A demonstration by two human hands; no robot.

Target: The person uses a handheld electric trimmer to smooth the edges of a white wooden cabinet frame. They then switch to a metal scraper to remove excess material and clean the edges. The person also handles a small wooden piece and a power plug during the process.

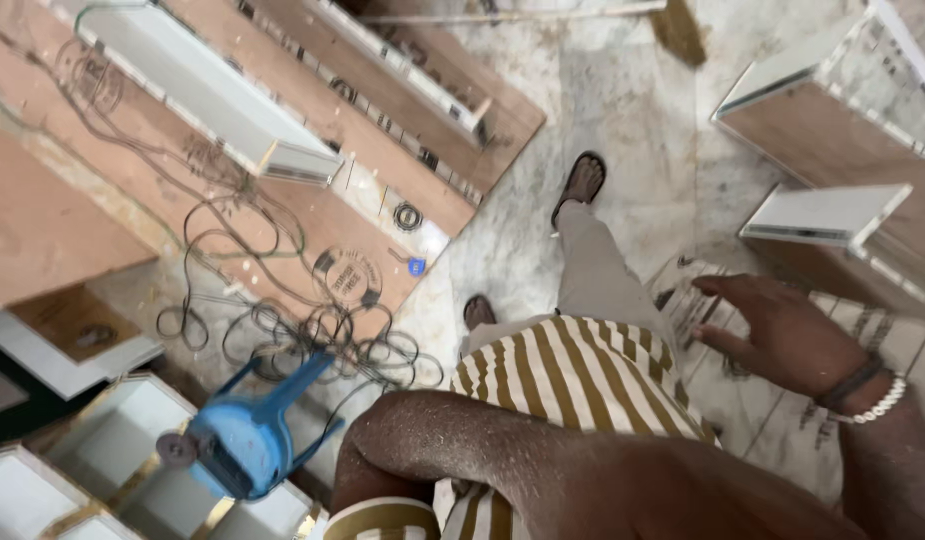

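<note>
Nearest to me, the dusty left forearm (503, 450) is bent across the body. Its hand is hidden below the frame edge, so I cannot tell whether it holds anything. The right hand (783, 330) is open, with the fingers spread and flat. It grips nothing and hovers over the white laminated board with grey printed film (758, 415); I cannot tell if the fingertips touch it.

I think the film is smooth, so a flat palm could slide on it. The board could then shift or knock the white-edged wooden panels (833, 215) just beyond.

At the left, the blue hand-held power tool with a round disc (248, 435) rests on the open white boxes (113, 440), and it may tip off. The tangled black cables (283, 320) lie near the sandalled feet (581, 182), on the pale marble floor (633, 110), so one step sideways could catch a loop and pull the tool.

The board lies flat at the person's right side. It looks thin, stiff and clean, with pale strips running across it.
</note>
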